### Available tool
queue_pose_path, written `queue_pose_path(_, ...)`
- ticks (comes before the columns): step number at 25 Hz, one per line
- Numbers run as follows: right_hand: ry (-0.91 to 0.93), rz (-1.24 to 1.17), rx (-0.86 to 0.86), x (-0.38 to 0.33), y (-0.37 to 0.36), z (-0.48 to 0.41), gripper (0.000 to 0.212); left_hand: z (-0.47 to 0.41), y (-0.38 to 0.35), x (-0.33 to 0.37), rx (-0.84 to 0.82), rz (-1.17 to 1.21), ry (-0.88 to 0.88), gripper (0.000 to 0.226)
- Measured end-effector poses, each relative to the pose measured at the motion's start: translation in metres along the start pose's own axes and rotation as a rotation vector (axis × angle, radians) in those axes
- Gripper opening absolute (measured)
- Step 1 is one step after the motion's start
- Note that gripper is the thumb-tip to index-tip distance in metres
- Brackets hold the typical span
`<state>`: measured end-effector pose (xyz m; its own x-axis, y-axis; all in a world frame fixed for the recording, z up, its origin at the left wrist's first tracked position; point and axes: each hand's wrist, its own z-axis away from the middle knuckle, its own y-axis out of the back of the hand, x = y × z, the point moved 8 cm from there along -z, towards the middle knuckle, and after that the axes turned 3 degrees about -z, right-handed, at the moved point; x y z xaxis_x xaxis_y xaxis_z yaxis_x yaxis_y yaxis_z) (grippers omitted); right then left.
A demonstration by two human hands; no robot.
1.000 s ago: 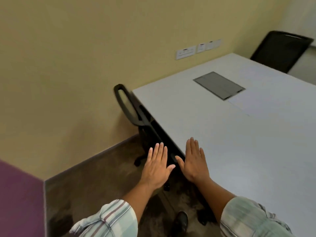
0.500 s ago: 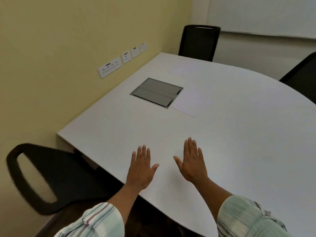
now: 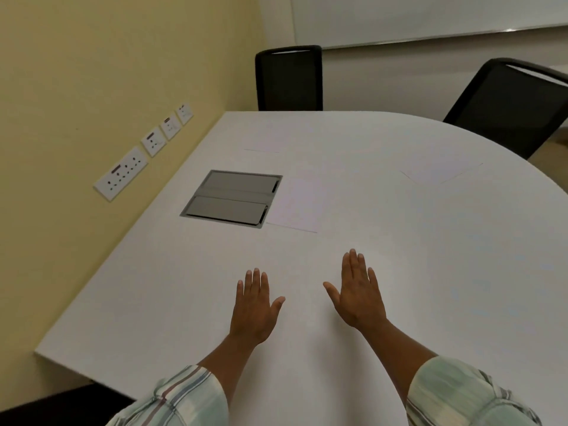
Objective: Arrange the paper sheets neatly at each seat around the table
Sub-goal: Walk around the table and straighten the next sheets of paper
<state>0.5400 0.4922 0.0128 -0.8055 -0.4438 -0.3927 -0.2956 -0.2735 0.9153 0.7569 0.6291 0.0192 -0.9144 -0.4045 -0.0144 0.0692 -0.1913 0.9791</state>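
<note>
Table [image 3: 399, 272]: white, curved | paper sheets [image 3: 295, 204]: flat | wall [image 3: 92, 72]: yellow

White table [image 3: 399, 241] w/ grey hatch [image 3: 232, 196], black chairs [image 3: 289, 78], yellow wall [image 3: 92, 72], pale striped sleeves [image 3: 178, 398].

We are looking at a small office meeting room; a large white table [image 3: 399, 272] with a curved edge fills most of the view; a grey hinged cable box [image 3: 232, 197] is set flush into its top; two black mesh-backed office chairs [image 3: 289, 78] stand at the far side, the second chair [image 3: 507, 106] towards the right; a row of white wall sockets [image 3: 121, 173] runs along the yellow wall [image 3: 107, 56] beside the table; a whiteboard [image 3: 415, 16] hangs on the far wall.
</note>
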Motion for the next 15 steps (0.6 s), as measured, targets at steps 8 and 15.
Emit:
queue_pose_path(8, -0.050, 0.053, -0.123, -0.017, -0.037, -0.128, 0.086, -0.168, -0.005, -0.018, -0.076, 0.129, -0.108, 0.077)
queue_pose_path(15, -0.101, 0.033, -0.197, -0.040, -0.087, -0.250, 0.082, -0.318, -0.019, -0.046, -0.066, 0.472, -0.026, 0.063)
